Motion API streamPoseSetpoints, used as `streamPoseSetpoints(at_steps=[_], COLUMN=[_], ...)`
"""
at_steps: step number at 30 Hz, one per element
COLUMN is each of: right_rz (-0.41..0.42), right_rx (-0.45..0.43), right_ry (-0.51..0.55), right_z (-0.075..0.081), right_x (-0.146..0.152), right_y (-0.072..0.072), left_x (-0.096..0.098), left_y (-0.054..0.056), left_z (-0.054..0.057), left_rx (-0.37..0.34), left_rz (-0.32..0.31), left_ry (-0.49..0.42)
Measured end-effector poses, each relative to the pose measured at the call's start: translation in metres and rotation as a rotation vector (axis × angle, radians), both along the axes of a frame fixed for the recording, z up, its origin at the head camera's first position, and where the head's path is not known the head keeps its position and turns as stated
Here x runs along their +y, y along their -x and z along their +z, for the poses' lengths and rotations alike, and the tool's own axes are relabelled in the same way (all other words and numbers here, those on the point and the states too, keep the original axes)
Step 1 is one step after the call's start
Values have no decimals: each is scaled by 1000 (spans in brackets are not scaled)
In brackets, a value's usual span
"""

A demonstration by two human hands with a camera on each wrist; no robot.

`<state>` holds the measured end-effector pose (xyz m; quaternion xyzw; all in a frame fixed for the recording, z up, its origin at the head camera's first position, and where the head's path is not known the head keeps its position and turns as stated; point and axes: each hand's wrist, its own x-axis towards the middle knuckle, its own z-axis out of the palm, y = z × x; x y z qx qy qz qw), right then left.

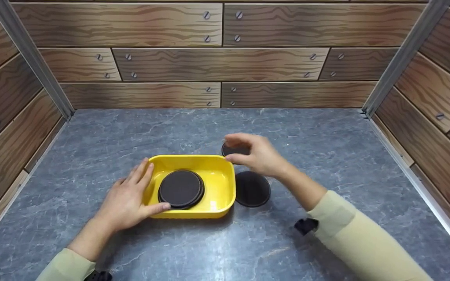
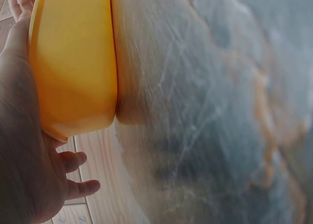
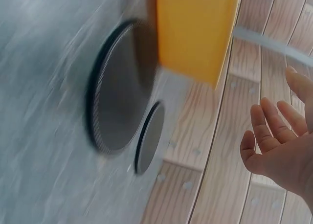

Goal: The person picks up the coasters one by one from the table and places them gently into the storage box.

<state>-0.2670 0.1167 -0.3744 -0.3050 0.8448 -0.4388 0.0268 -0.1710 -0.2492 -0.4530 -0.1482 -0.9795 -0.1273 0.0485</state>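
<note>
Wood-plank panels (image 1: 221, 64), printed with grain and slotted screws, wall in a grey, white-veined tabletop (image 1: 150, 130), and I'm watching it all by camera. Right hand (image 1: 264, 158): nothing held, thumb and fingers parted in a loose curve, up by the tray's far right corner. Left hand (image 1: 127, 197): fingers spread along the left end of the yellow tray (image 1: 217, 175), thumb laid across its near rim, touching and not clenched. That tray sits upright on the tabletop, glossy, with rounded corners, and light glints off its floor. Inside, left of the middle, I've got a stack of black discs (image 1: 181, 188), flat and matt, with a fine line circling the top one near its edge; the stack is slightly uneven, and I can't count the layers. Outside, just beyond the right wall, lies the near disc (image 1: 253, 190), flat on the tabletop, its edge finely ribbed in the right wrist view. Farther back is the far disc (image 1: 236, 150), partly covered by the right hand from overhead. Motion blur softens my right wrist picture. On the left wrist feed, the tray's side hides its contents, and its upper end runs out of frame. Both pale sleeves (image 1: 365, 234) are cut off below.
</note>
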Motion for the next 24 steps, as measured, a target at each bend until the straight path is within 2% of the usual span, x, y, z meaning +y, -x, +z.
streamPoseSetpoints(at_steps=[8,16,24], right_rz=[-61,-38,4], right_rx=[-49,-105,-178], right_ry=[-32,-84,-77], right_z=[-12,-32,-47], right_x=[42,68,87], right_y=[12,20,27], left_x=[0,-1,0], left_y=[0,0,0], left_z=[0,0,1], left_rx=[12,8,0], left_rz=[-6,-4,-3], left_ry=[-2,0,4])
